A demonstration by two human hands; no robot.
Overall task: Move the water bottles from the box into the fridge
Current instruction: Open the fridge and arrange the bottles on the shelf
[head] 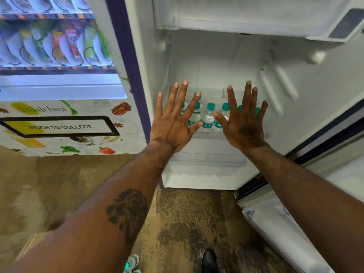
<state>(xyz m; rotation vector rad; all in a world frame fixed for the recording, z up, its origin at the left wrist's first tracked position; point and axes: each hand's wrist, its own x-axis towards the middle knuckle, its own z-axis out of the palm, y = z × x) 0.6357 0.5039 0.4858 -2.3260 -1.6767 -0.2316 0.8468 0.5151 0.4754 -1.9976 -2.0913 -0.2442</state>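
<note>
- Ten fingers [182, 95] are straight and spread wide, gripping nothing; neither palm holds a bottle.
- Behind them, the left hand [173, 125] and the right hand [245, 125] hang side by side in front of the fridge [216, 62], backs to the camera, apart from each other and seemingly touching nothing.
- Several water bottles [208, 117] with teal caps stand upright in a close cluster low inside the fridge, behind the hands. The hands hide some, so I cannot tell how many.
- No box is in view, so whether any bottles remain is unknown; my guess is that loading is near or at its end.
- If more come, grip each round the body, set it upright beside the cluster inside the fridge, and lower it gently so its neighbours don't topple.
- Outward, the fridge door [275, 223] stands open to the fridge's right, and a vending machine [59, 125] stands just left of the fridge.
</note>
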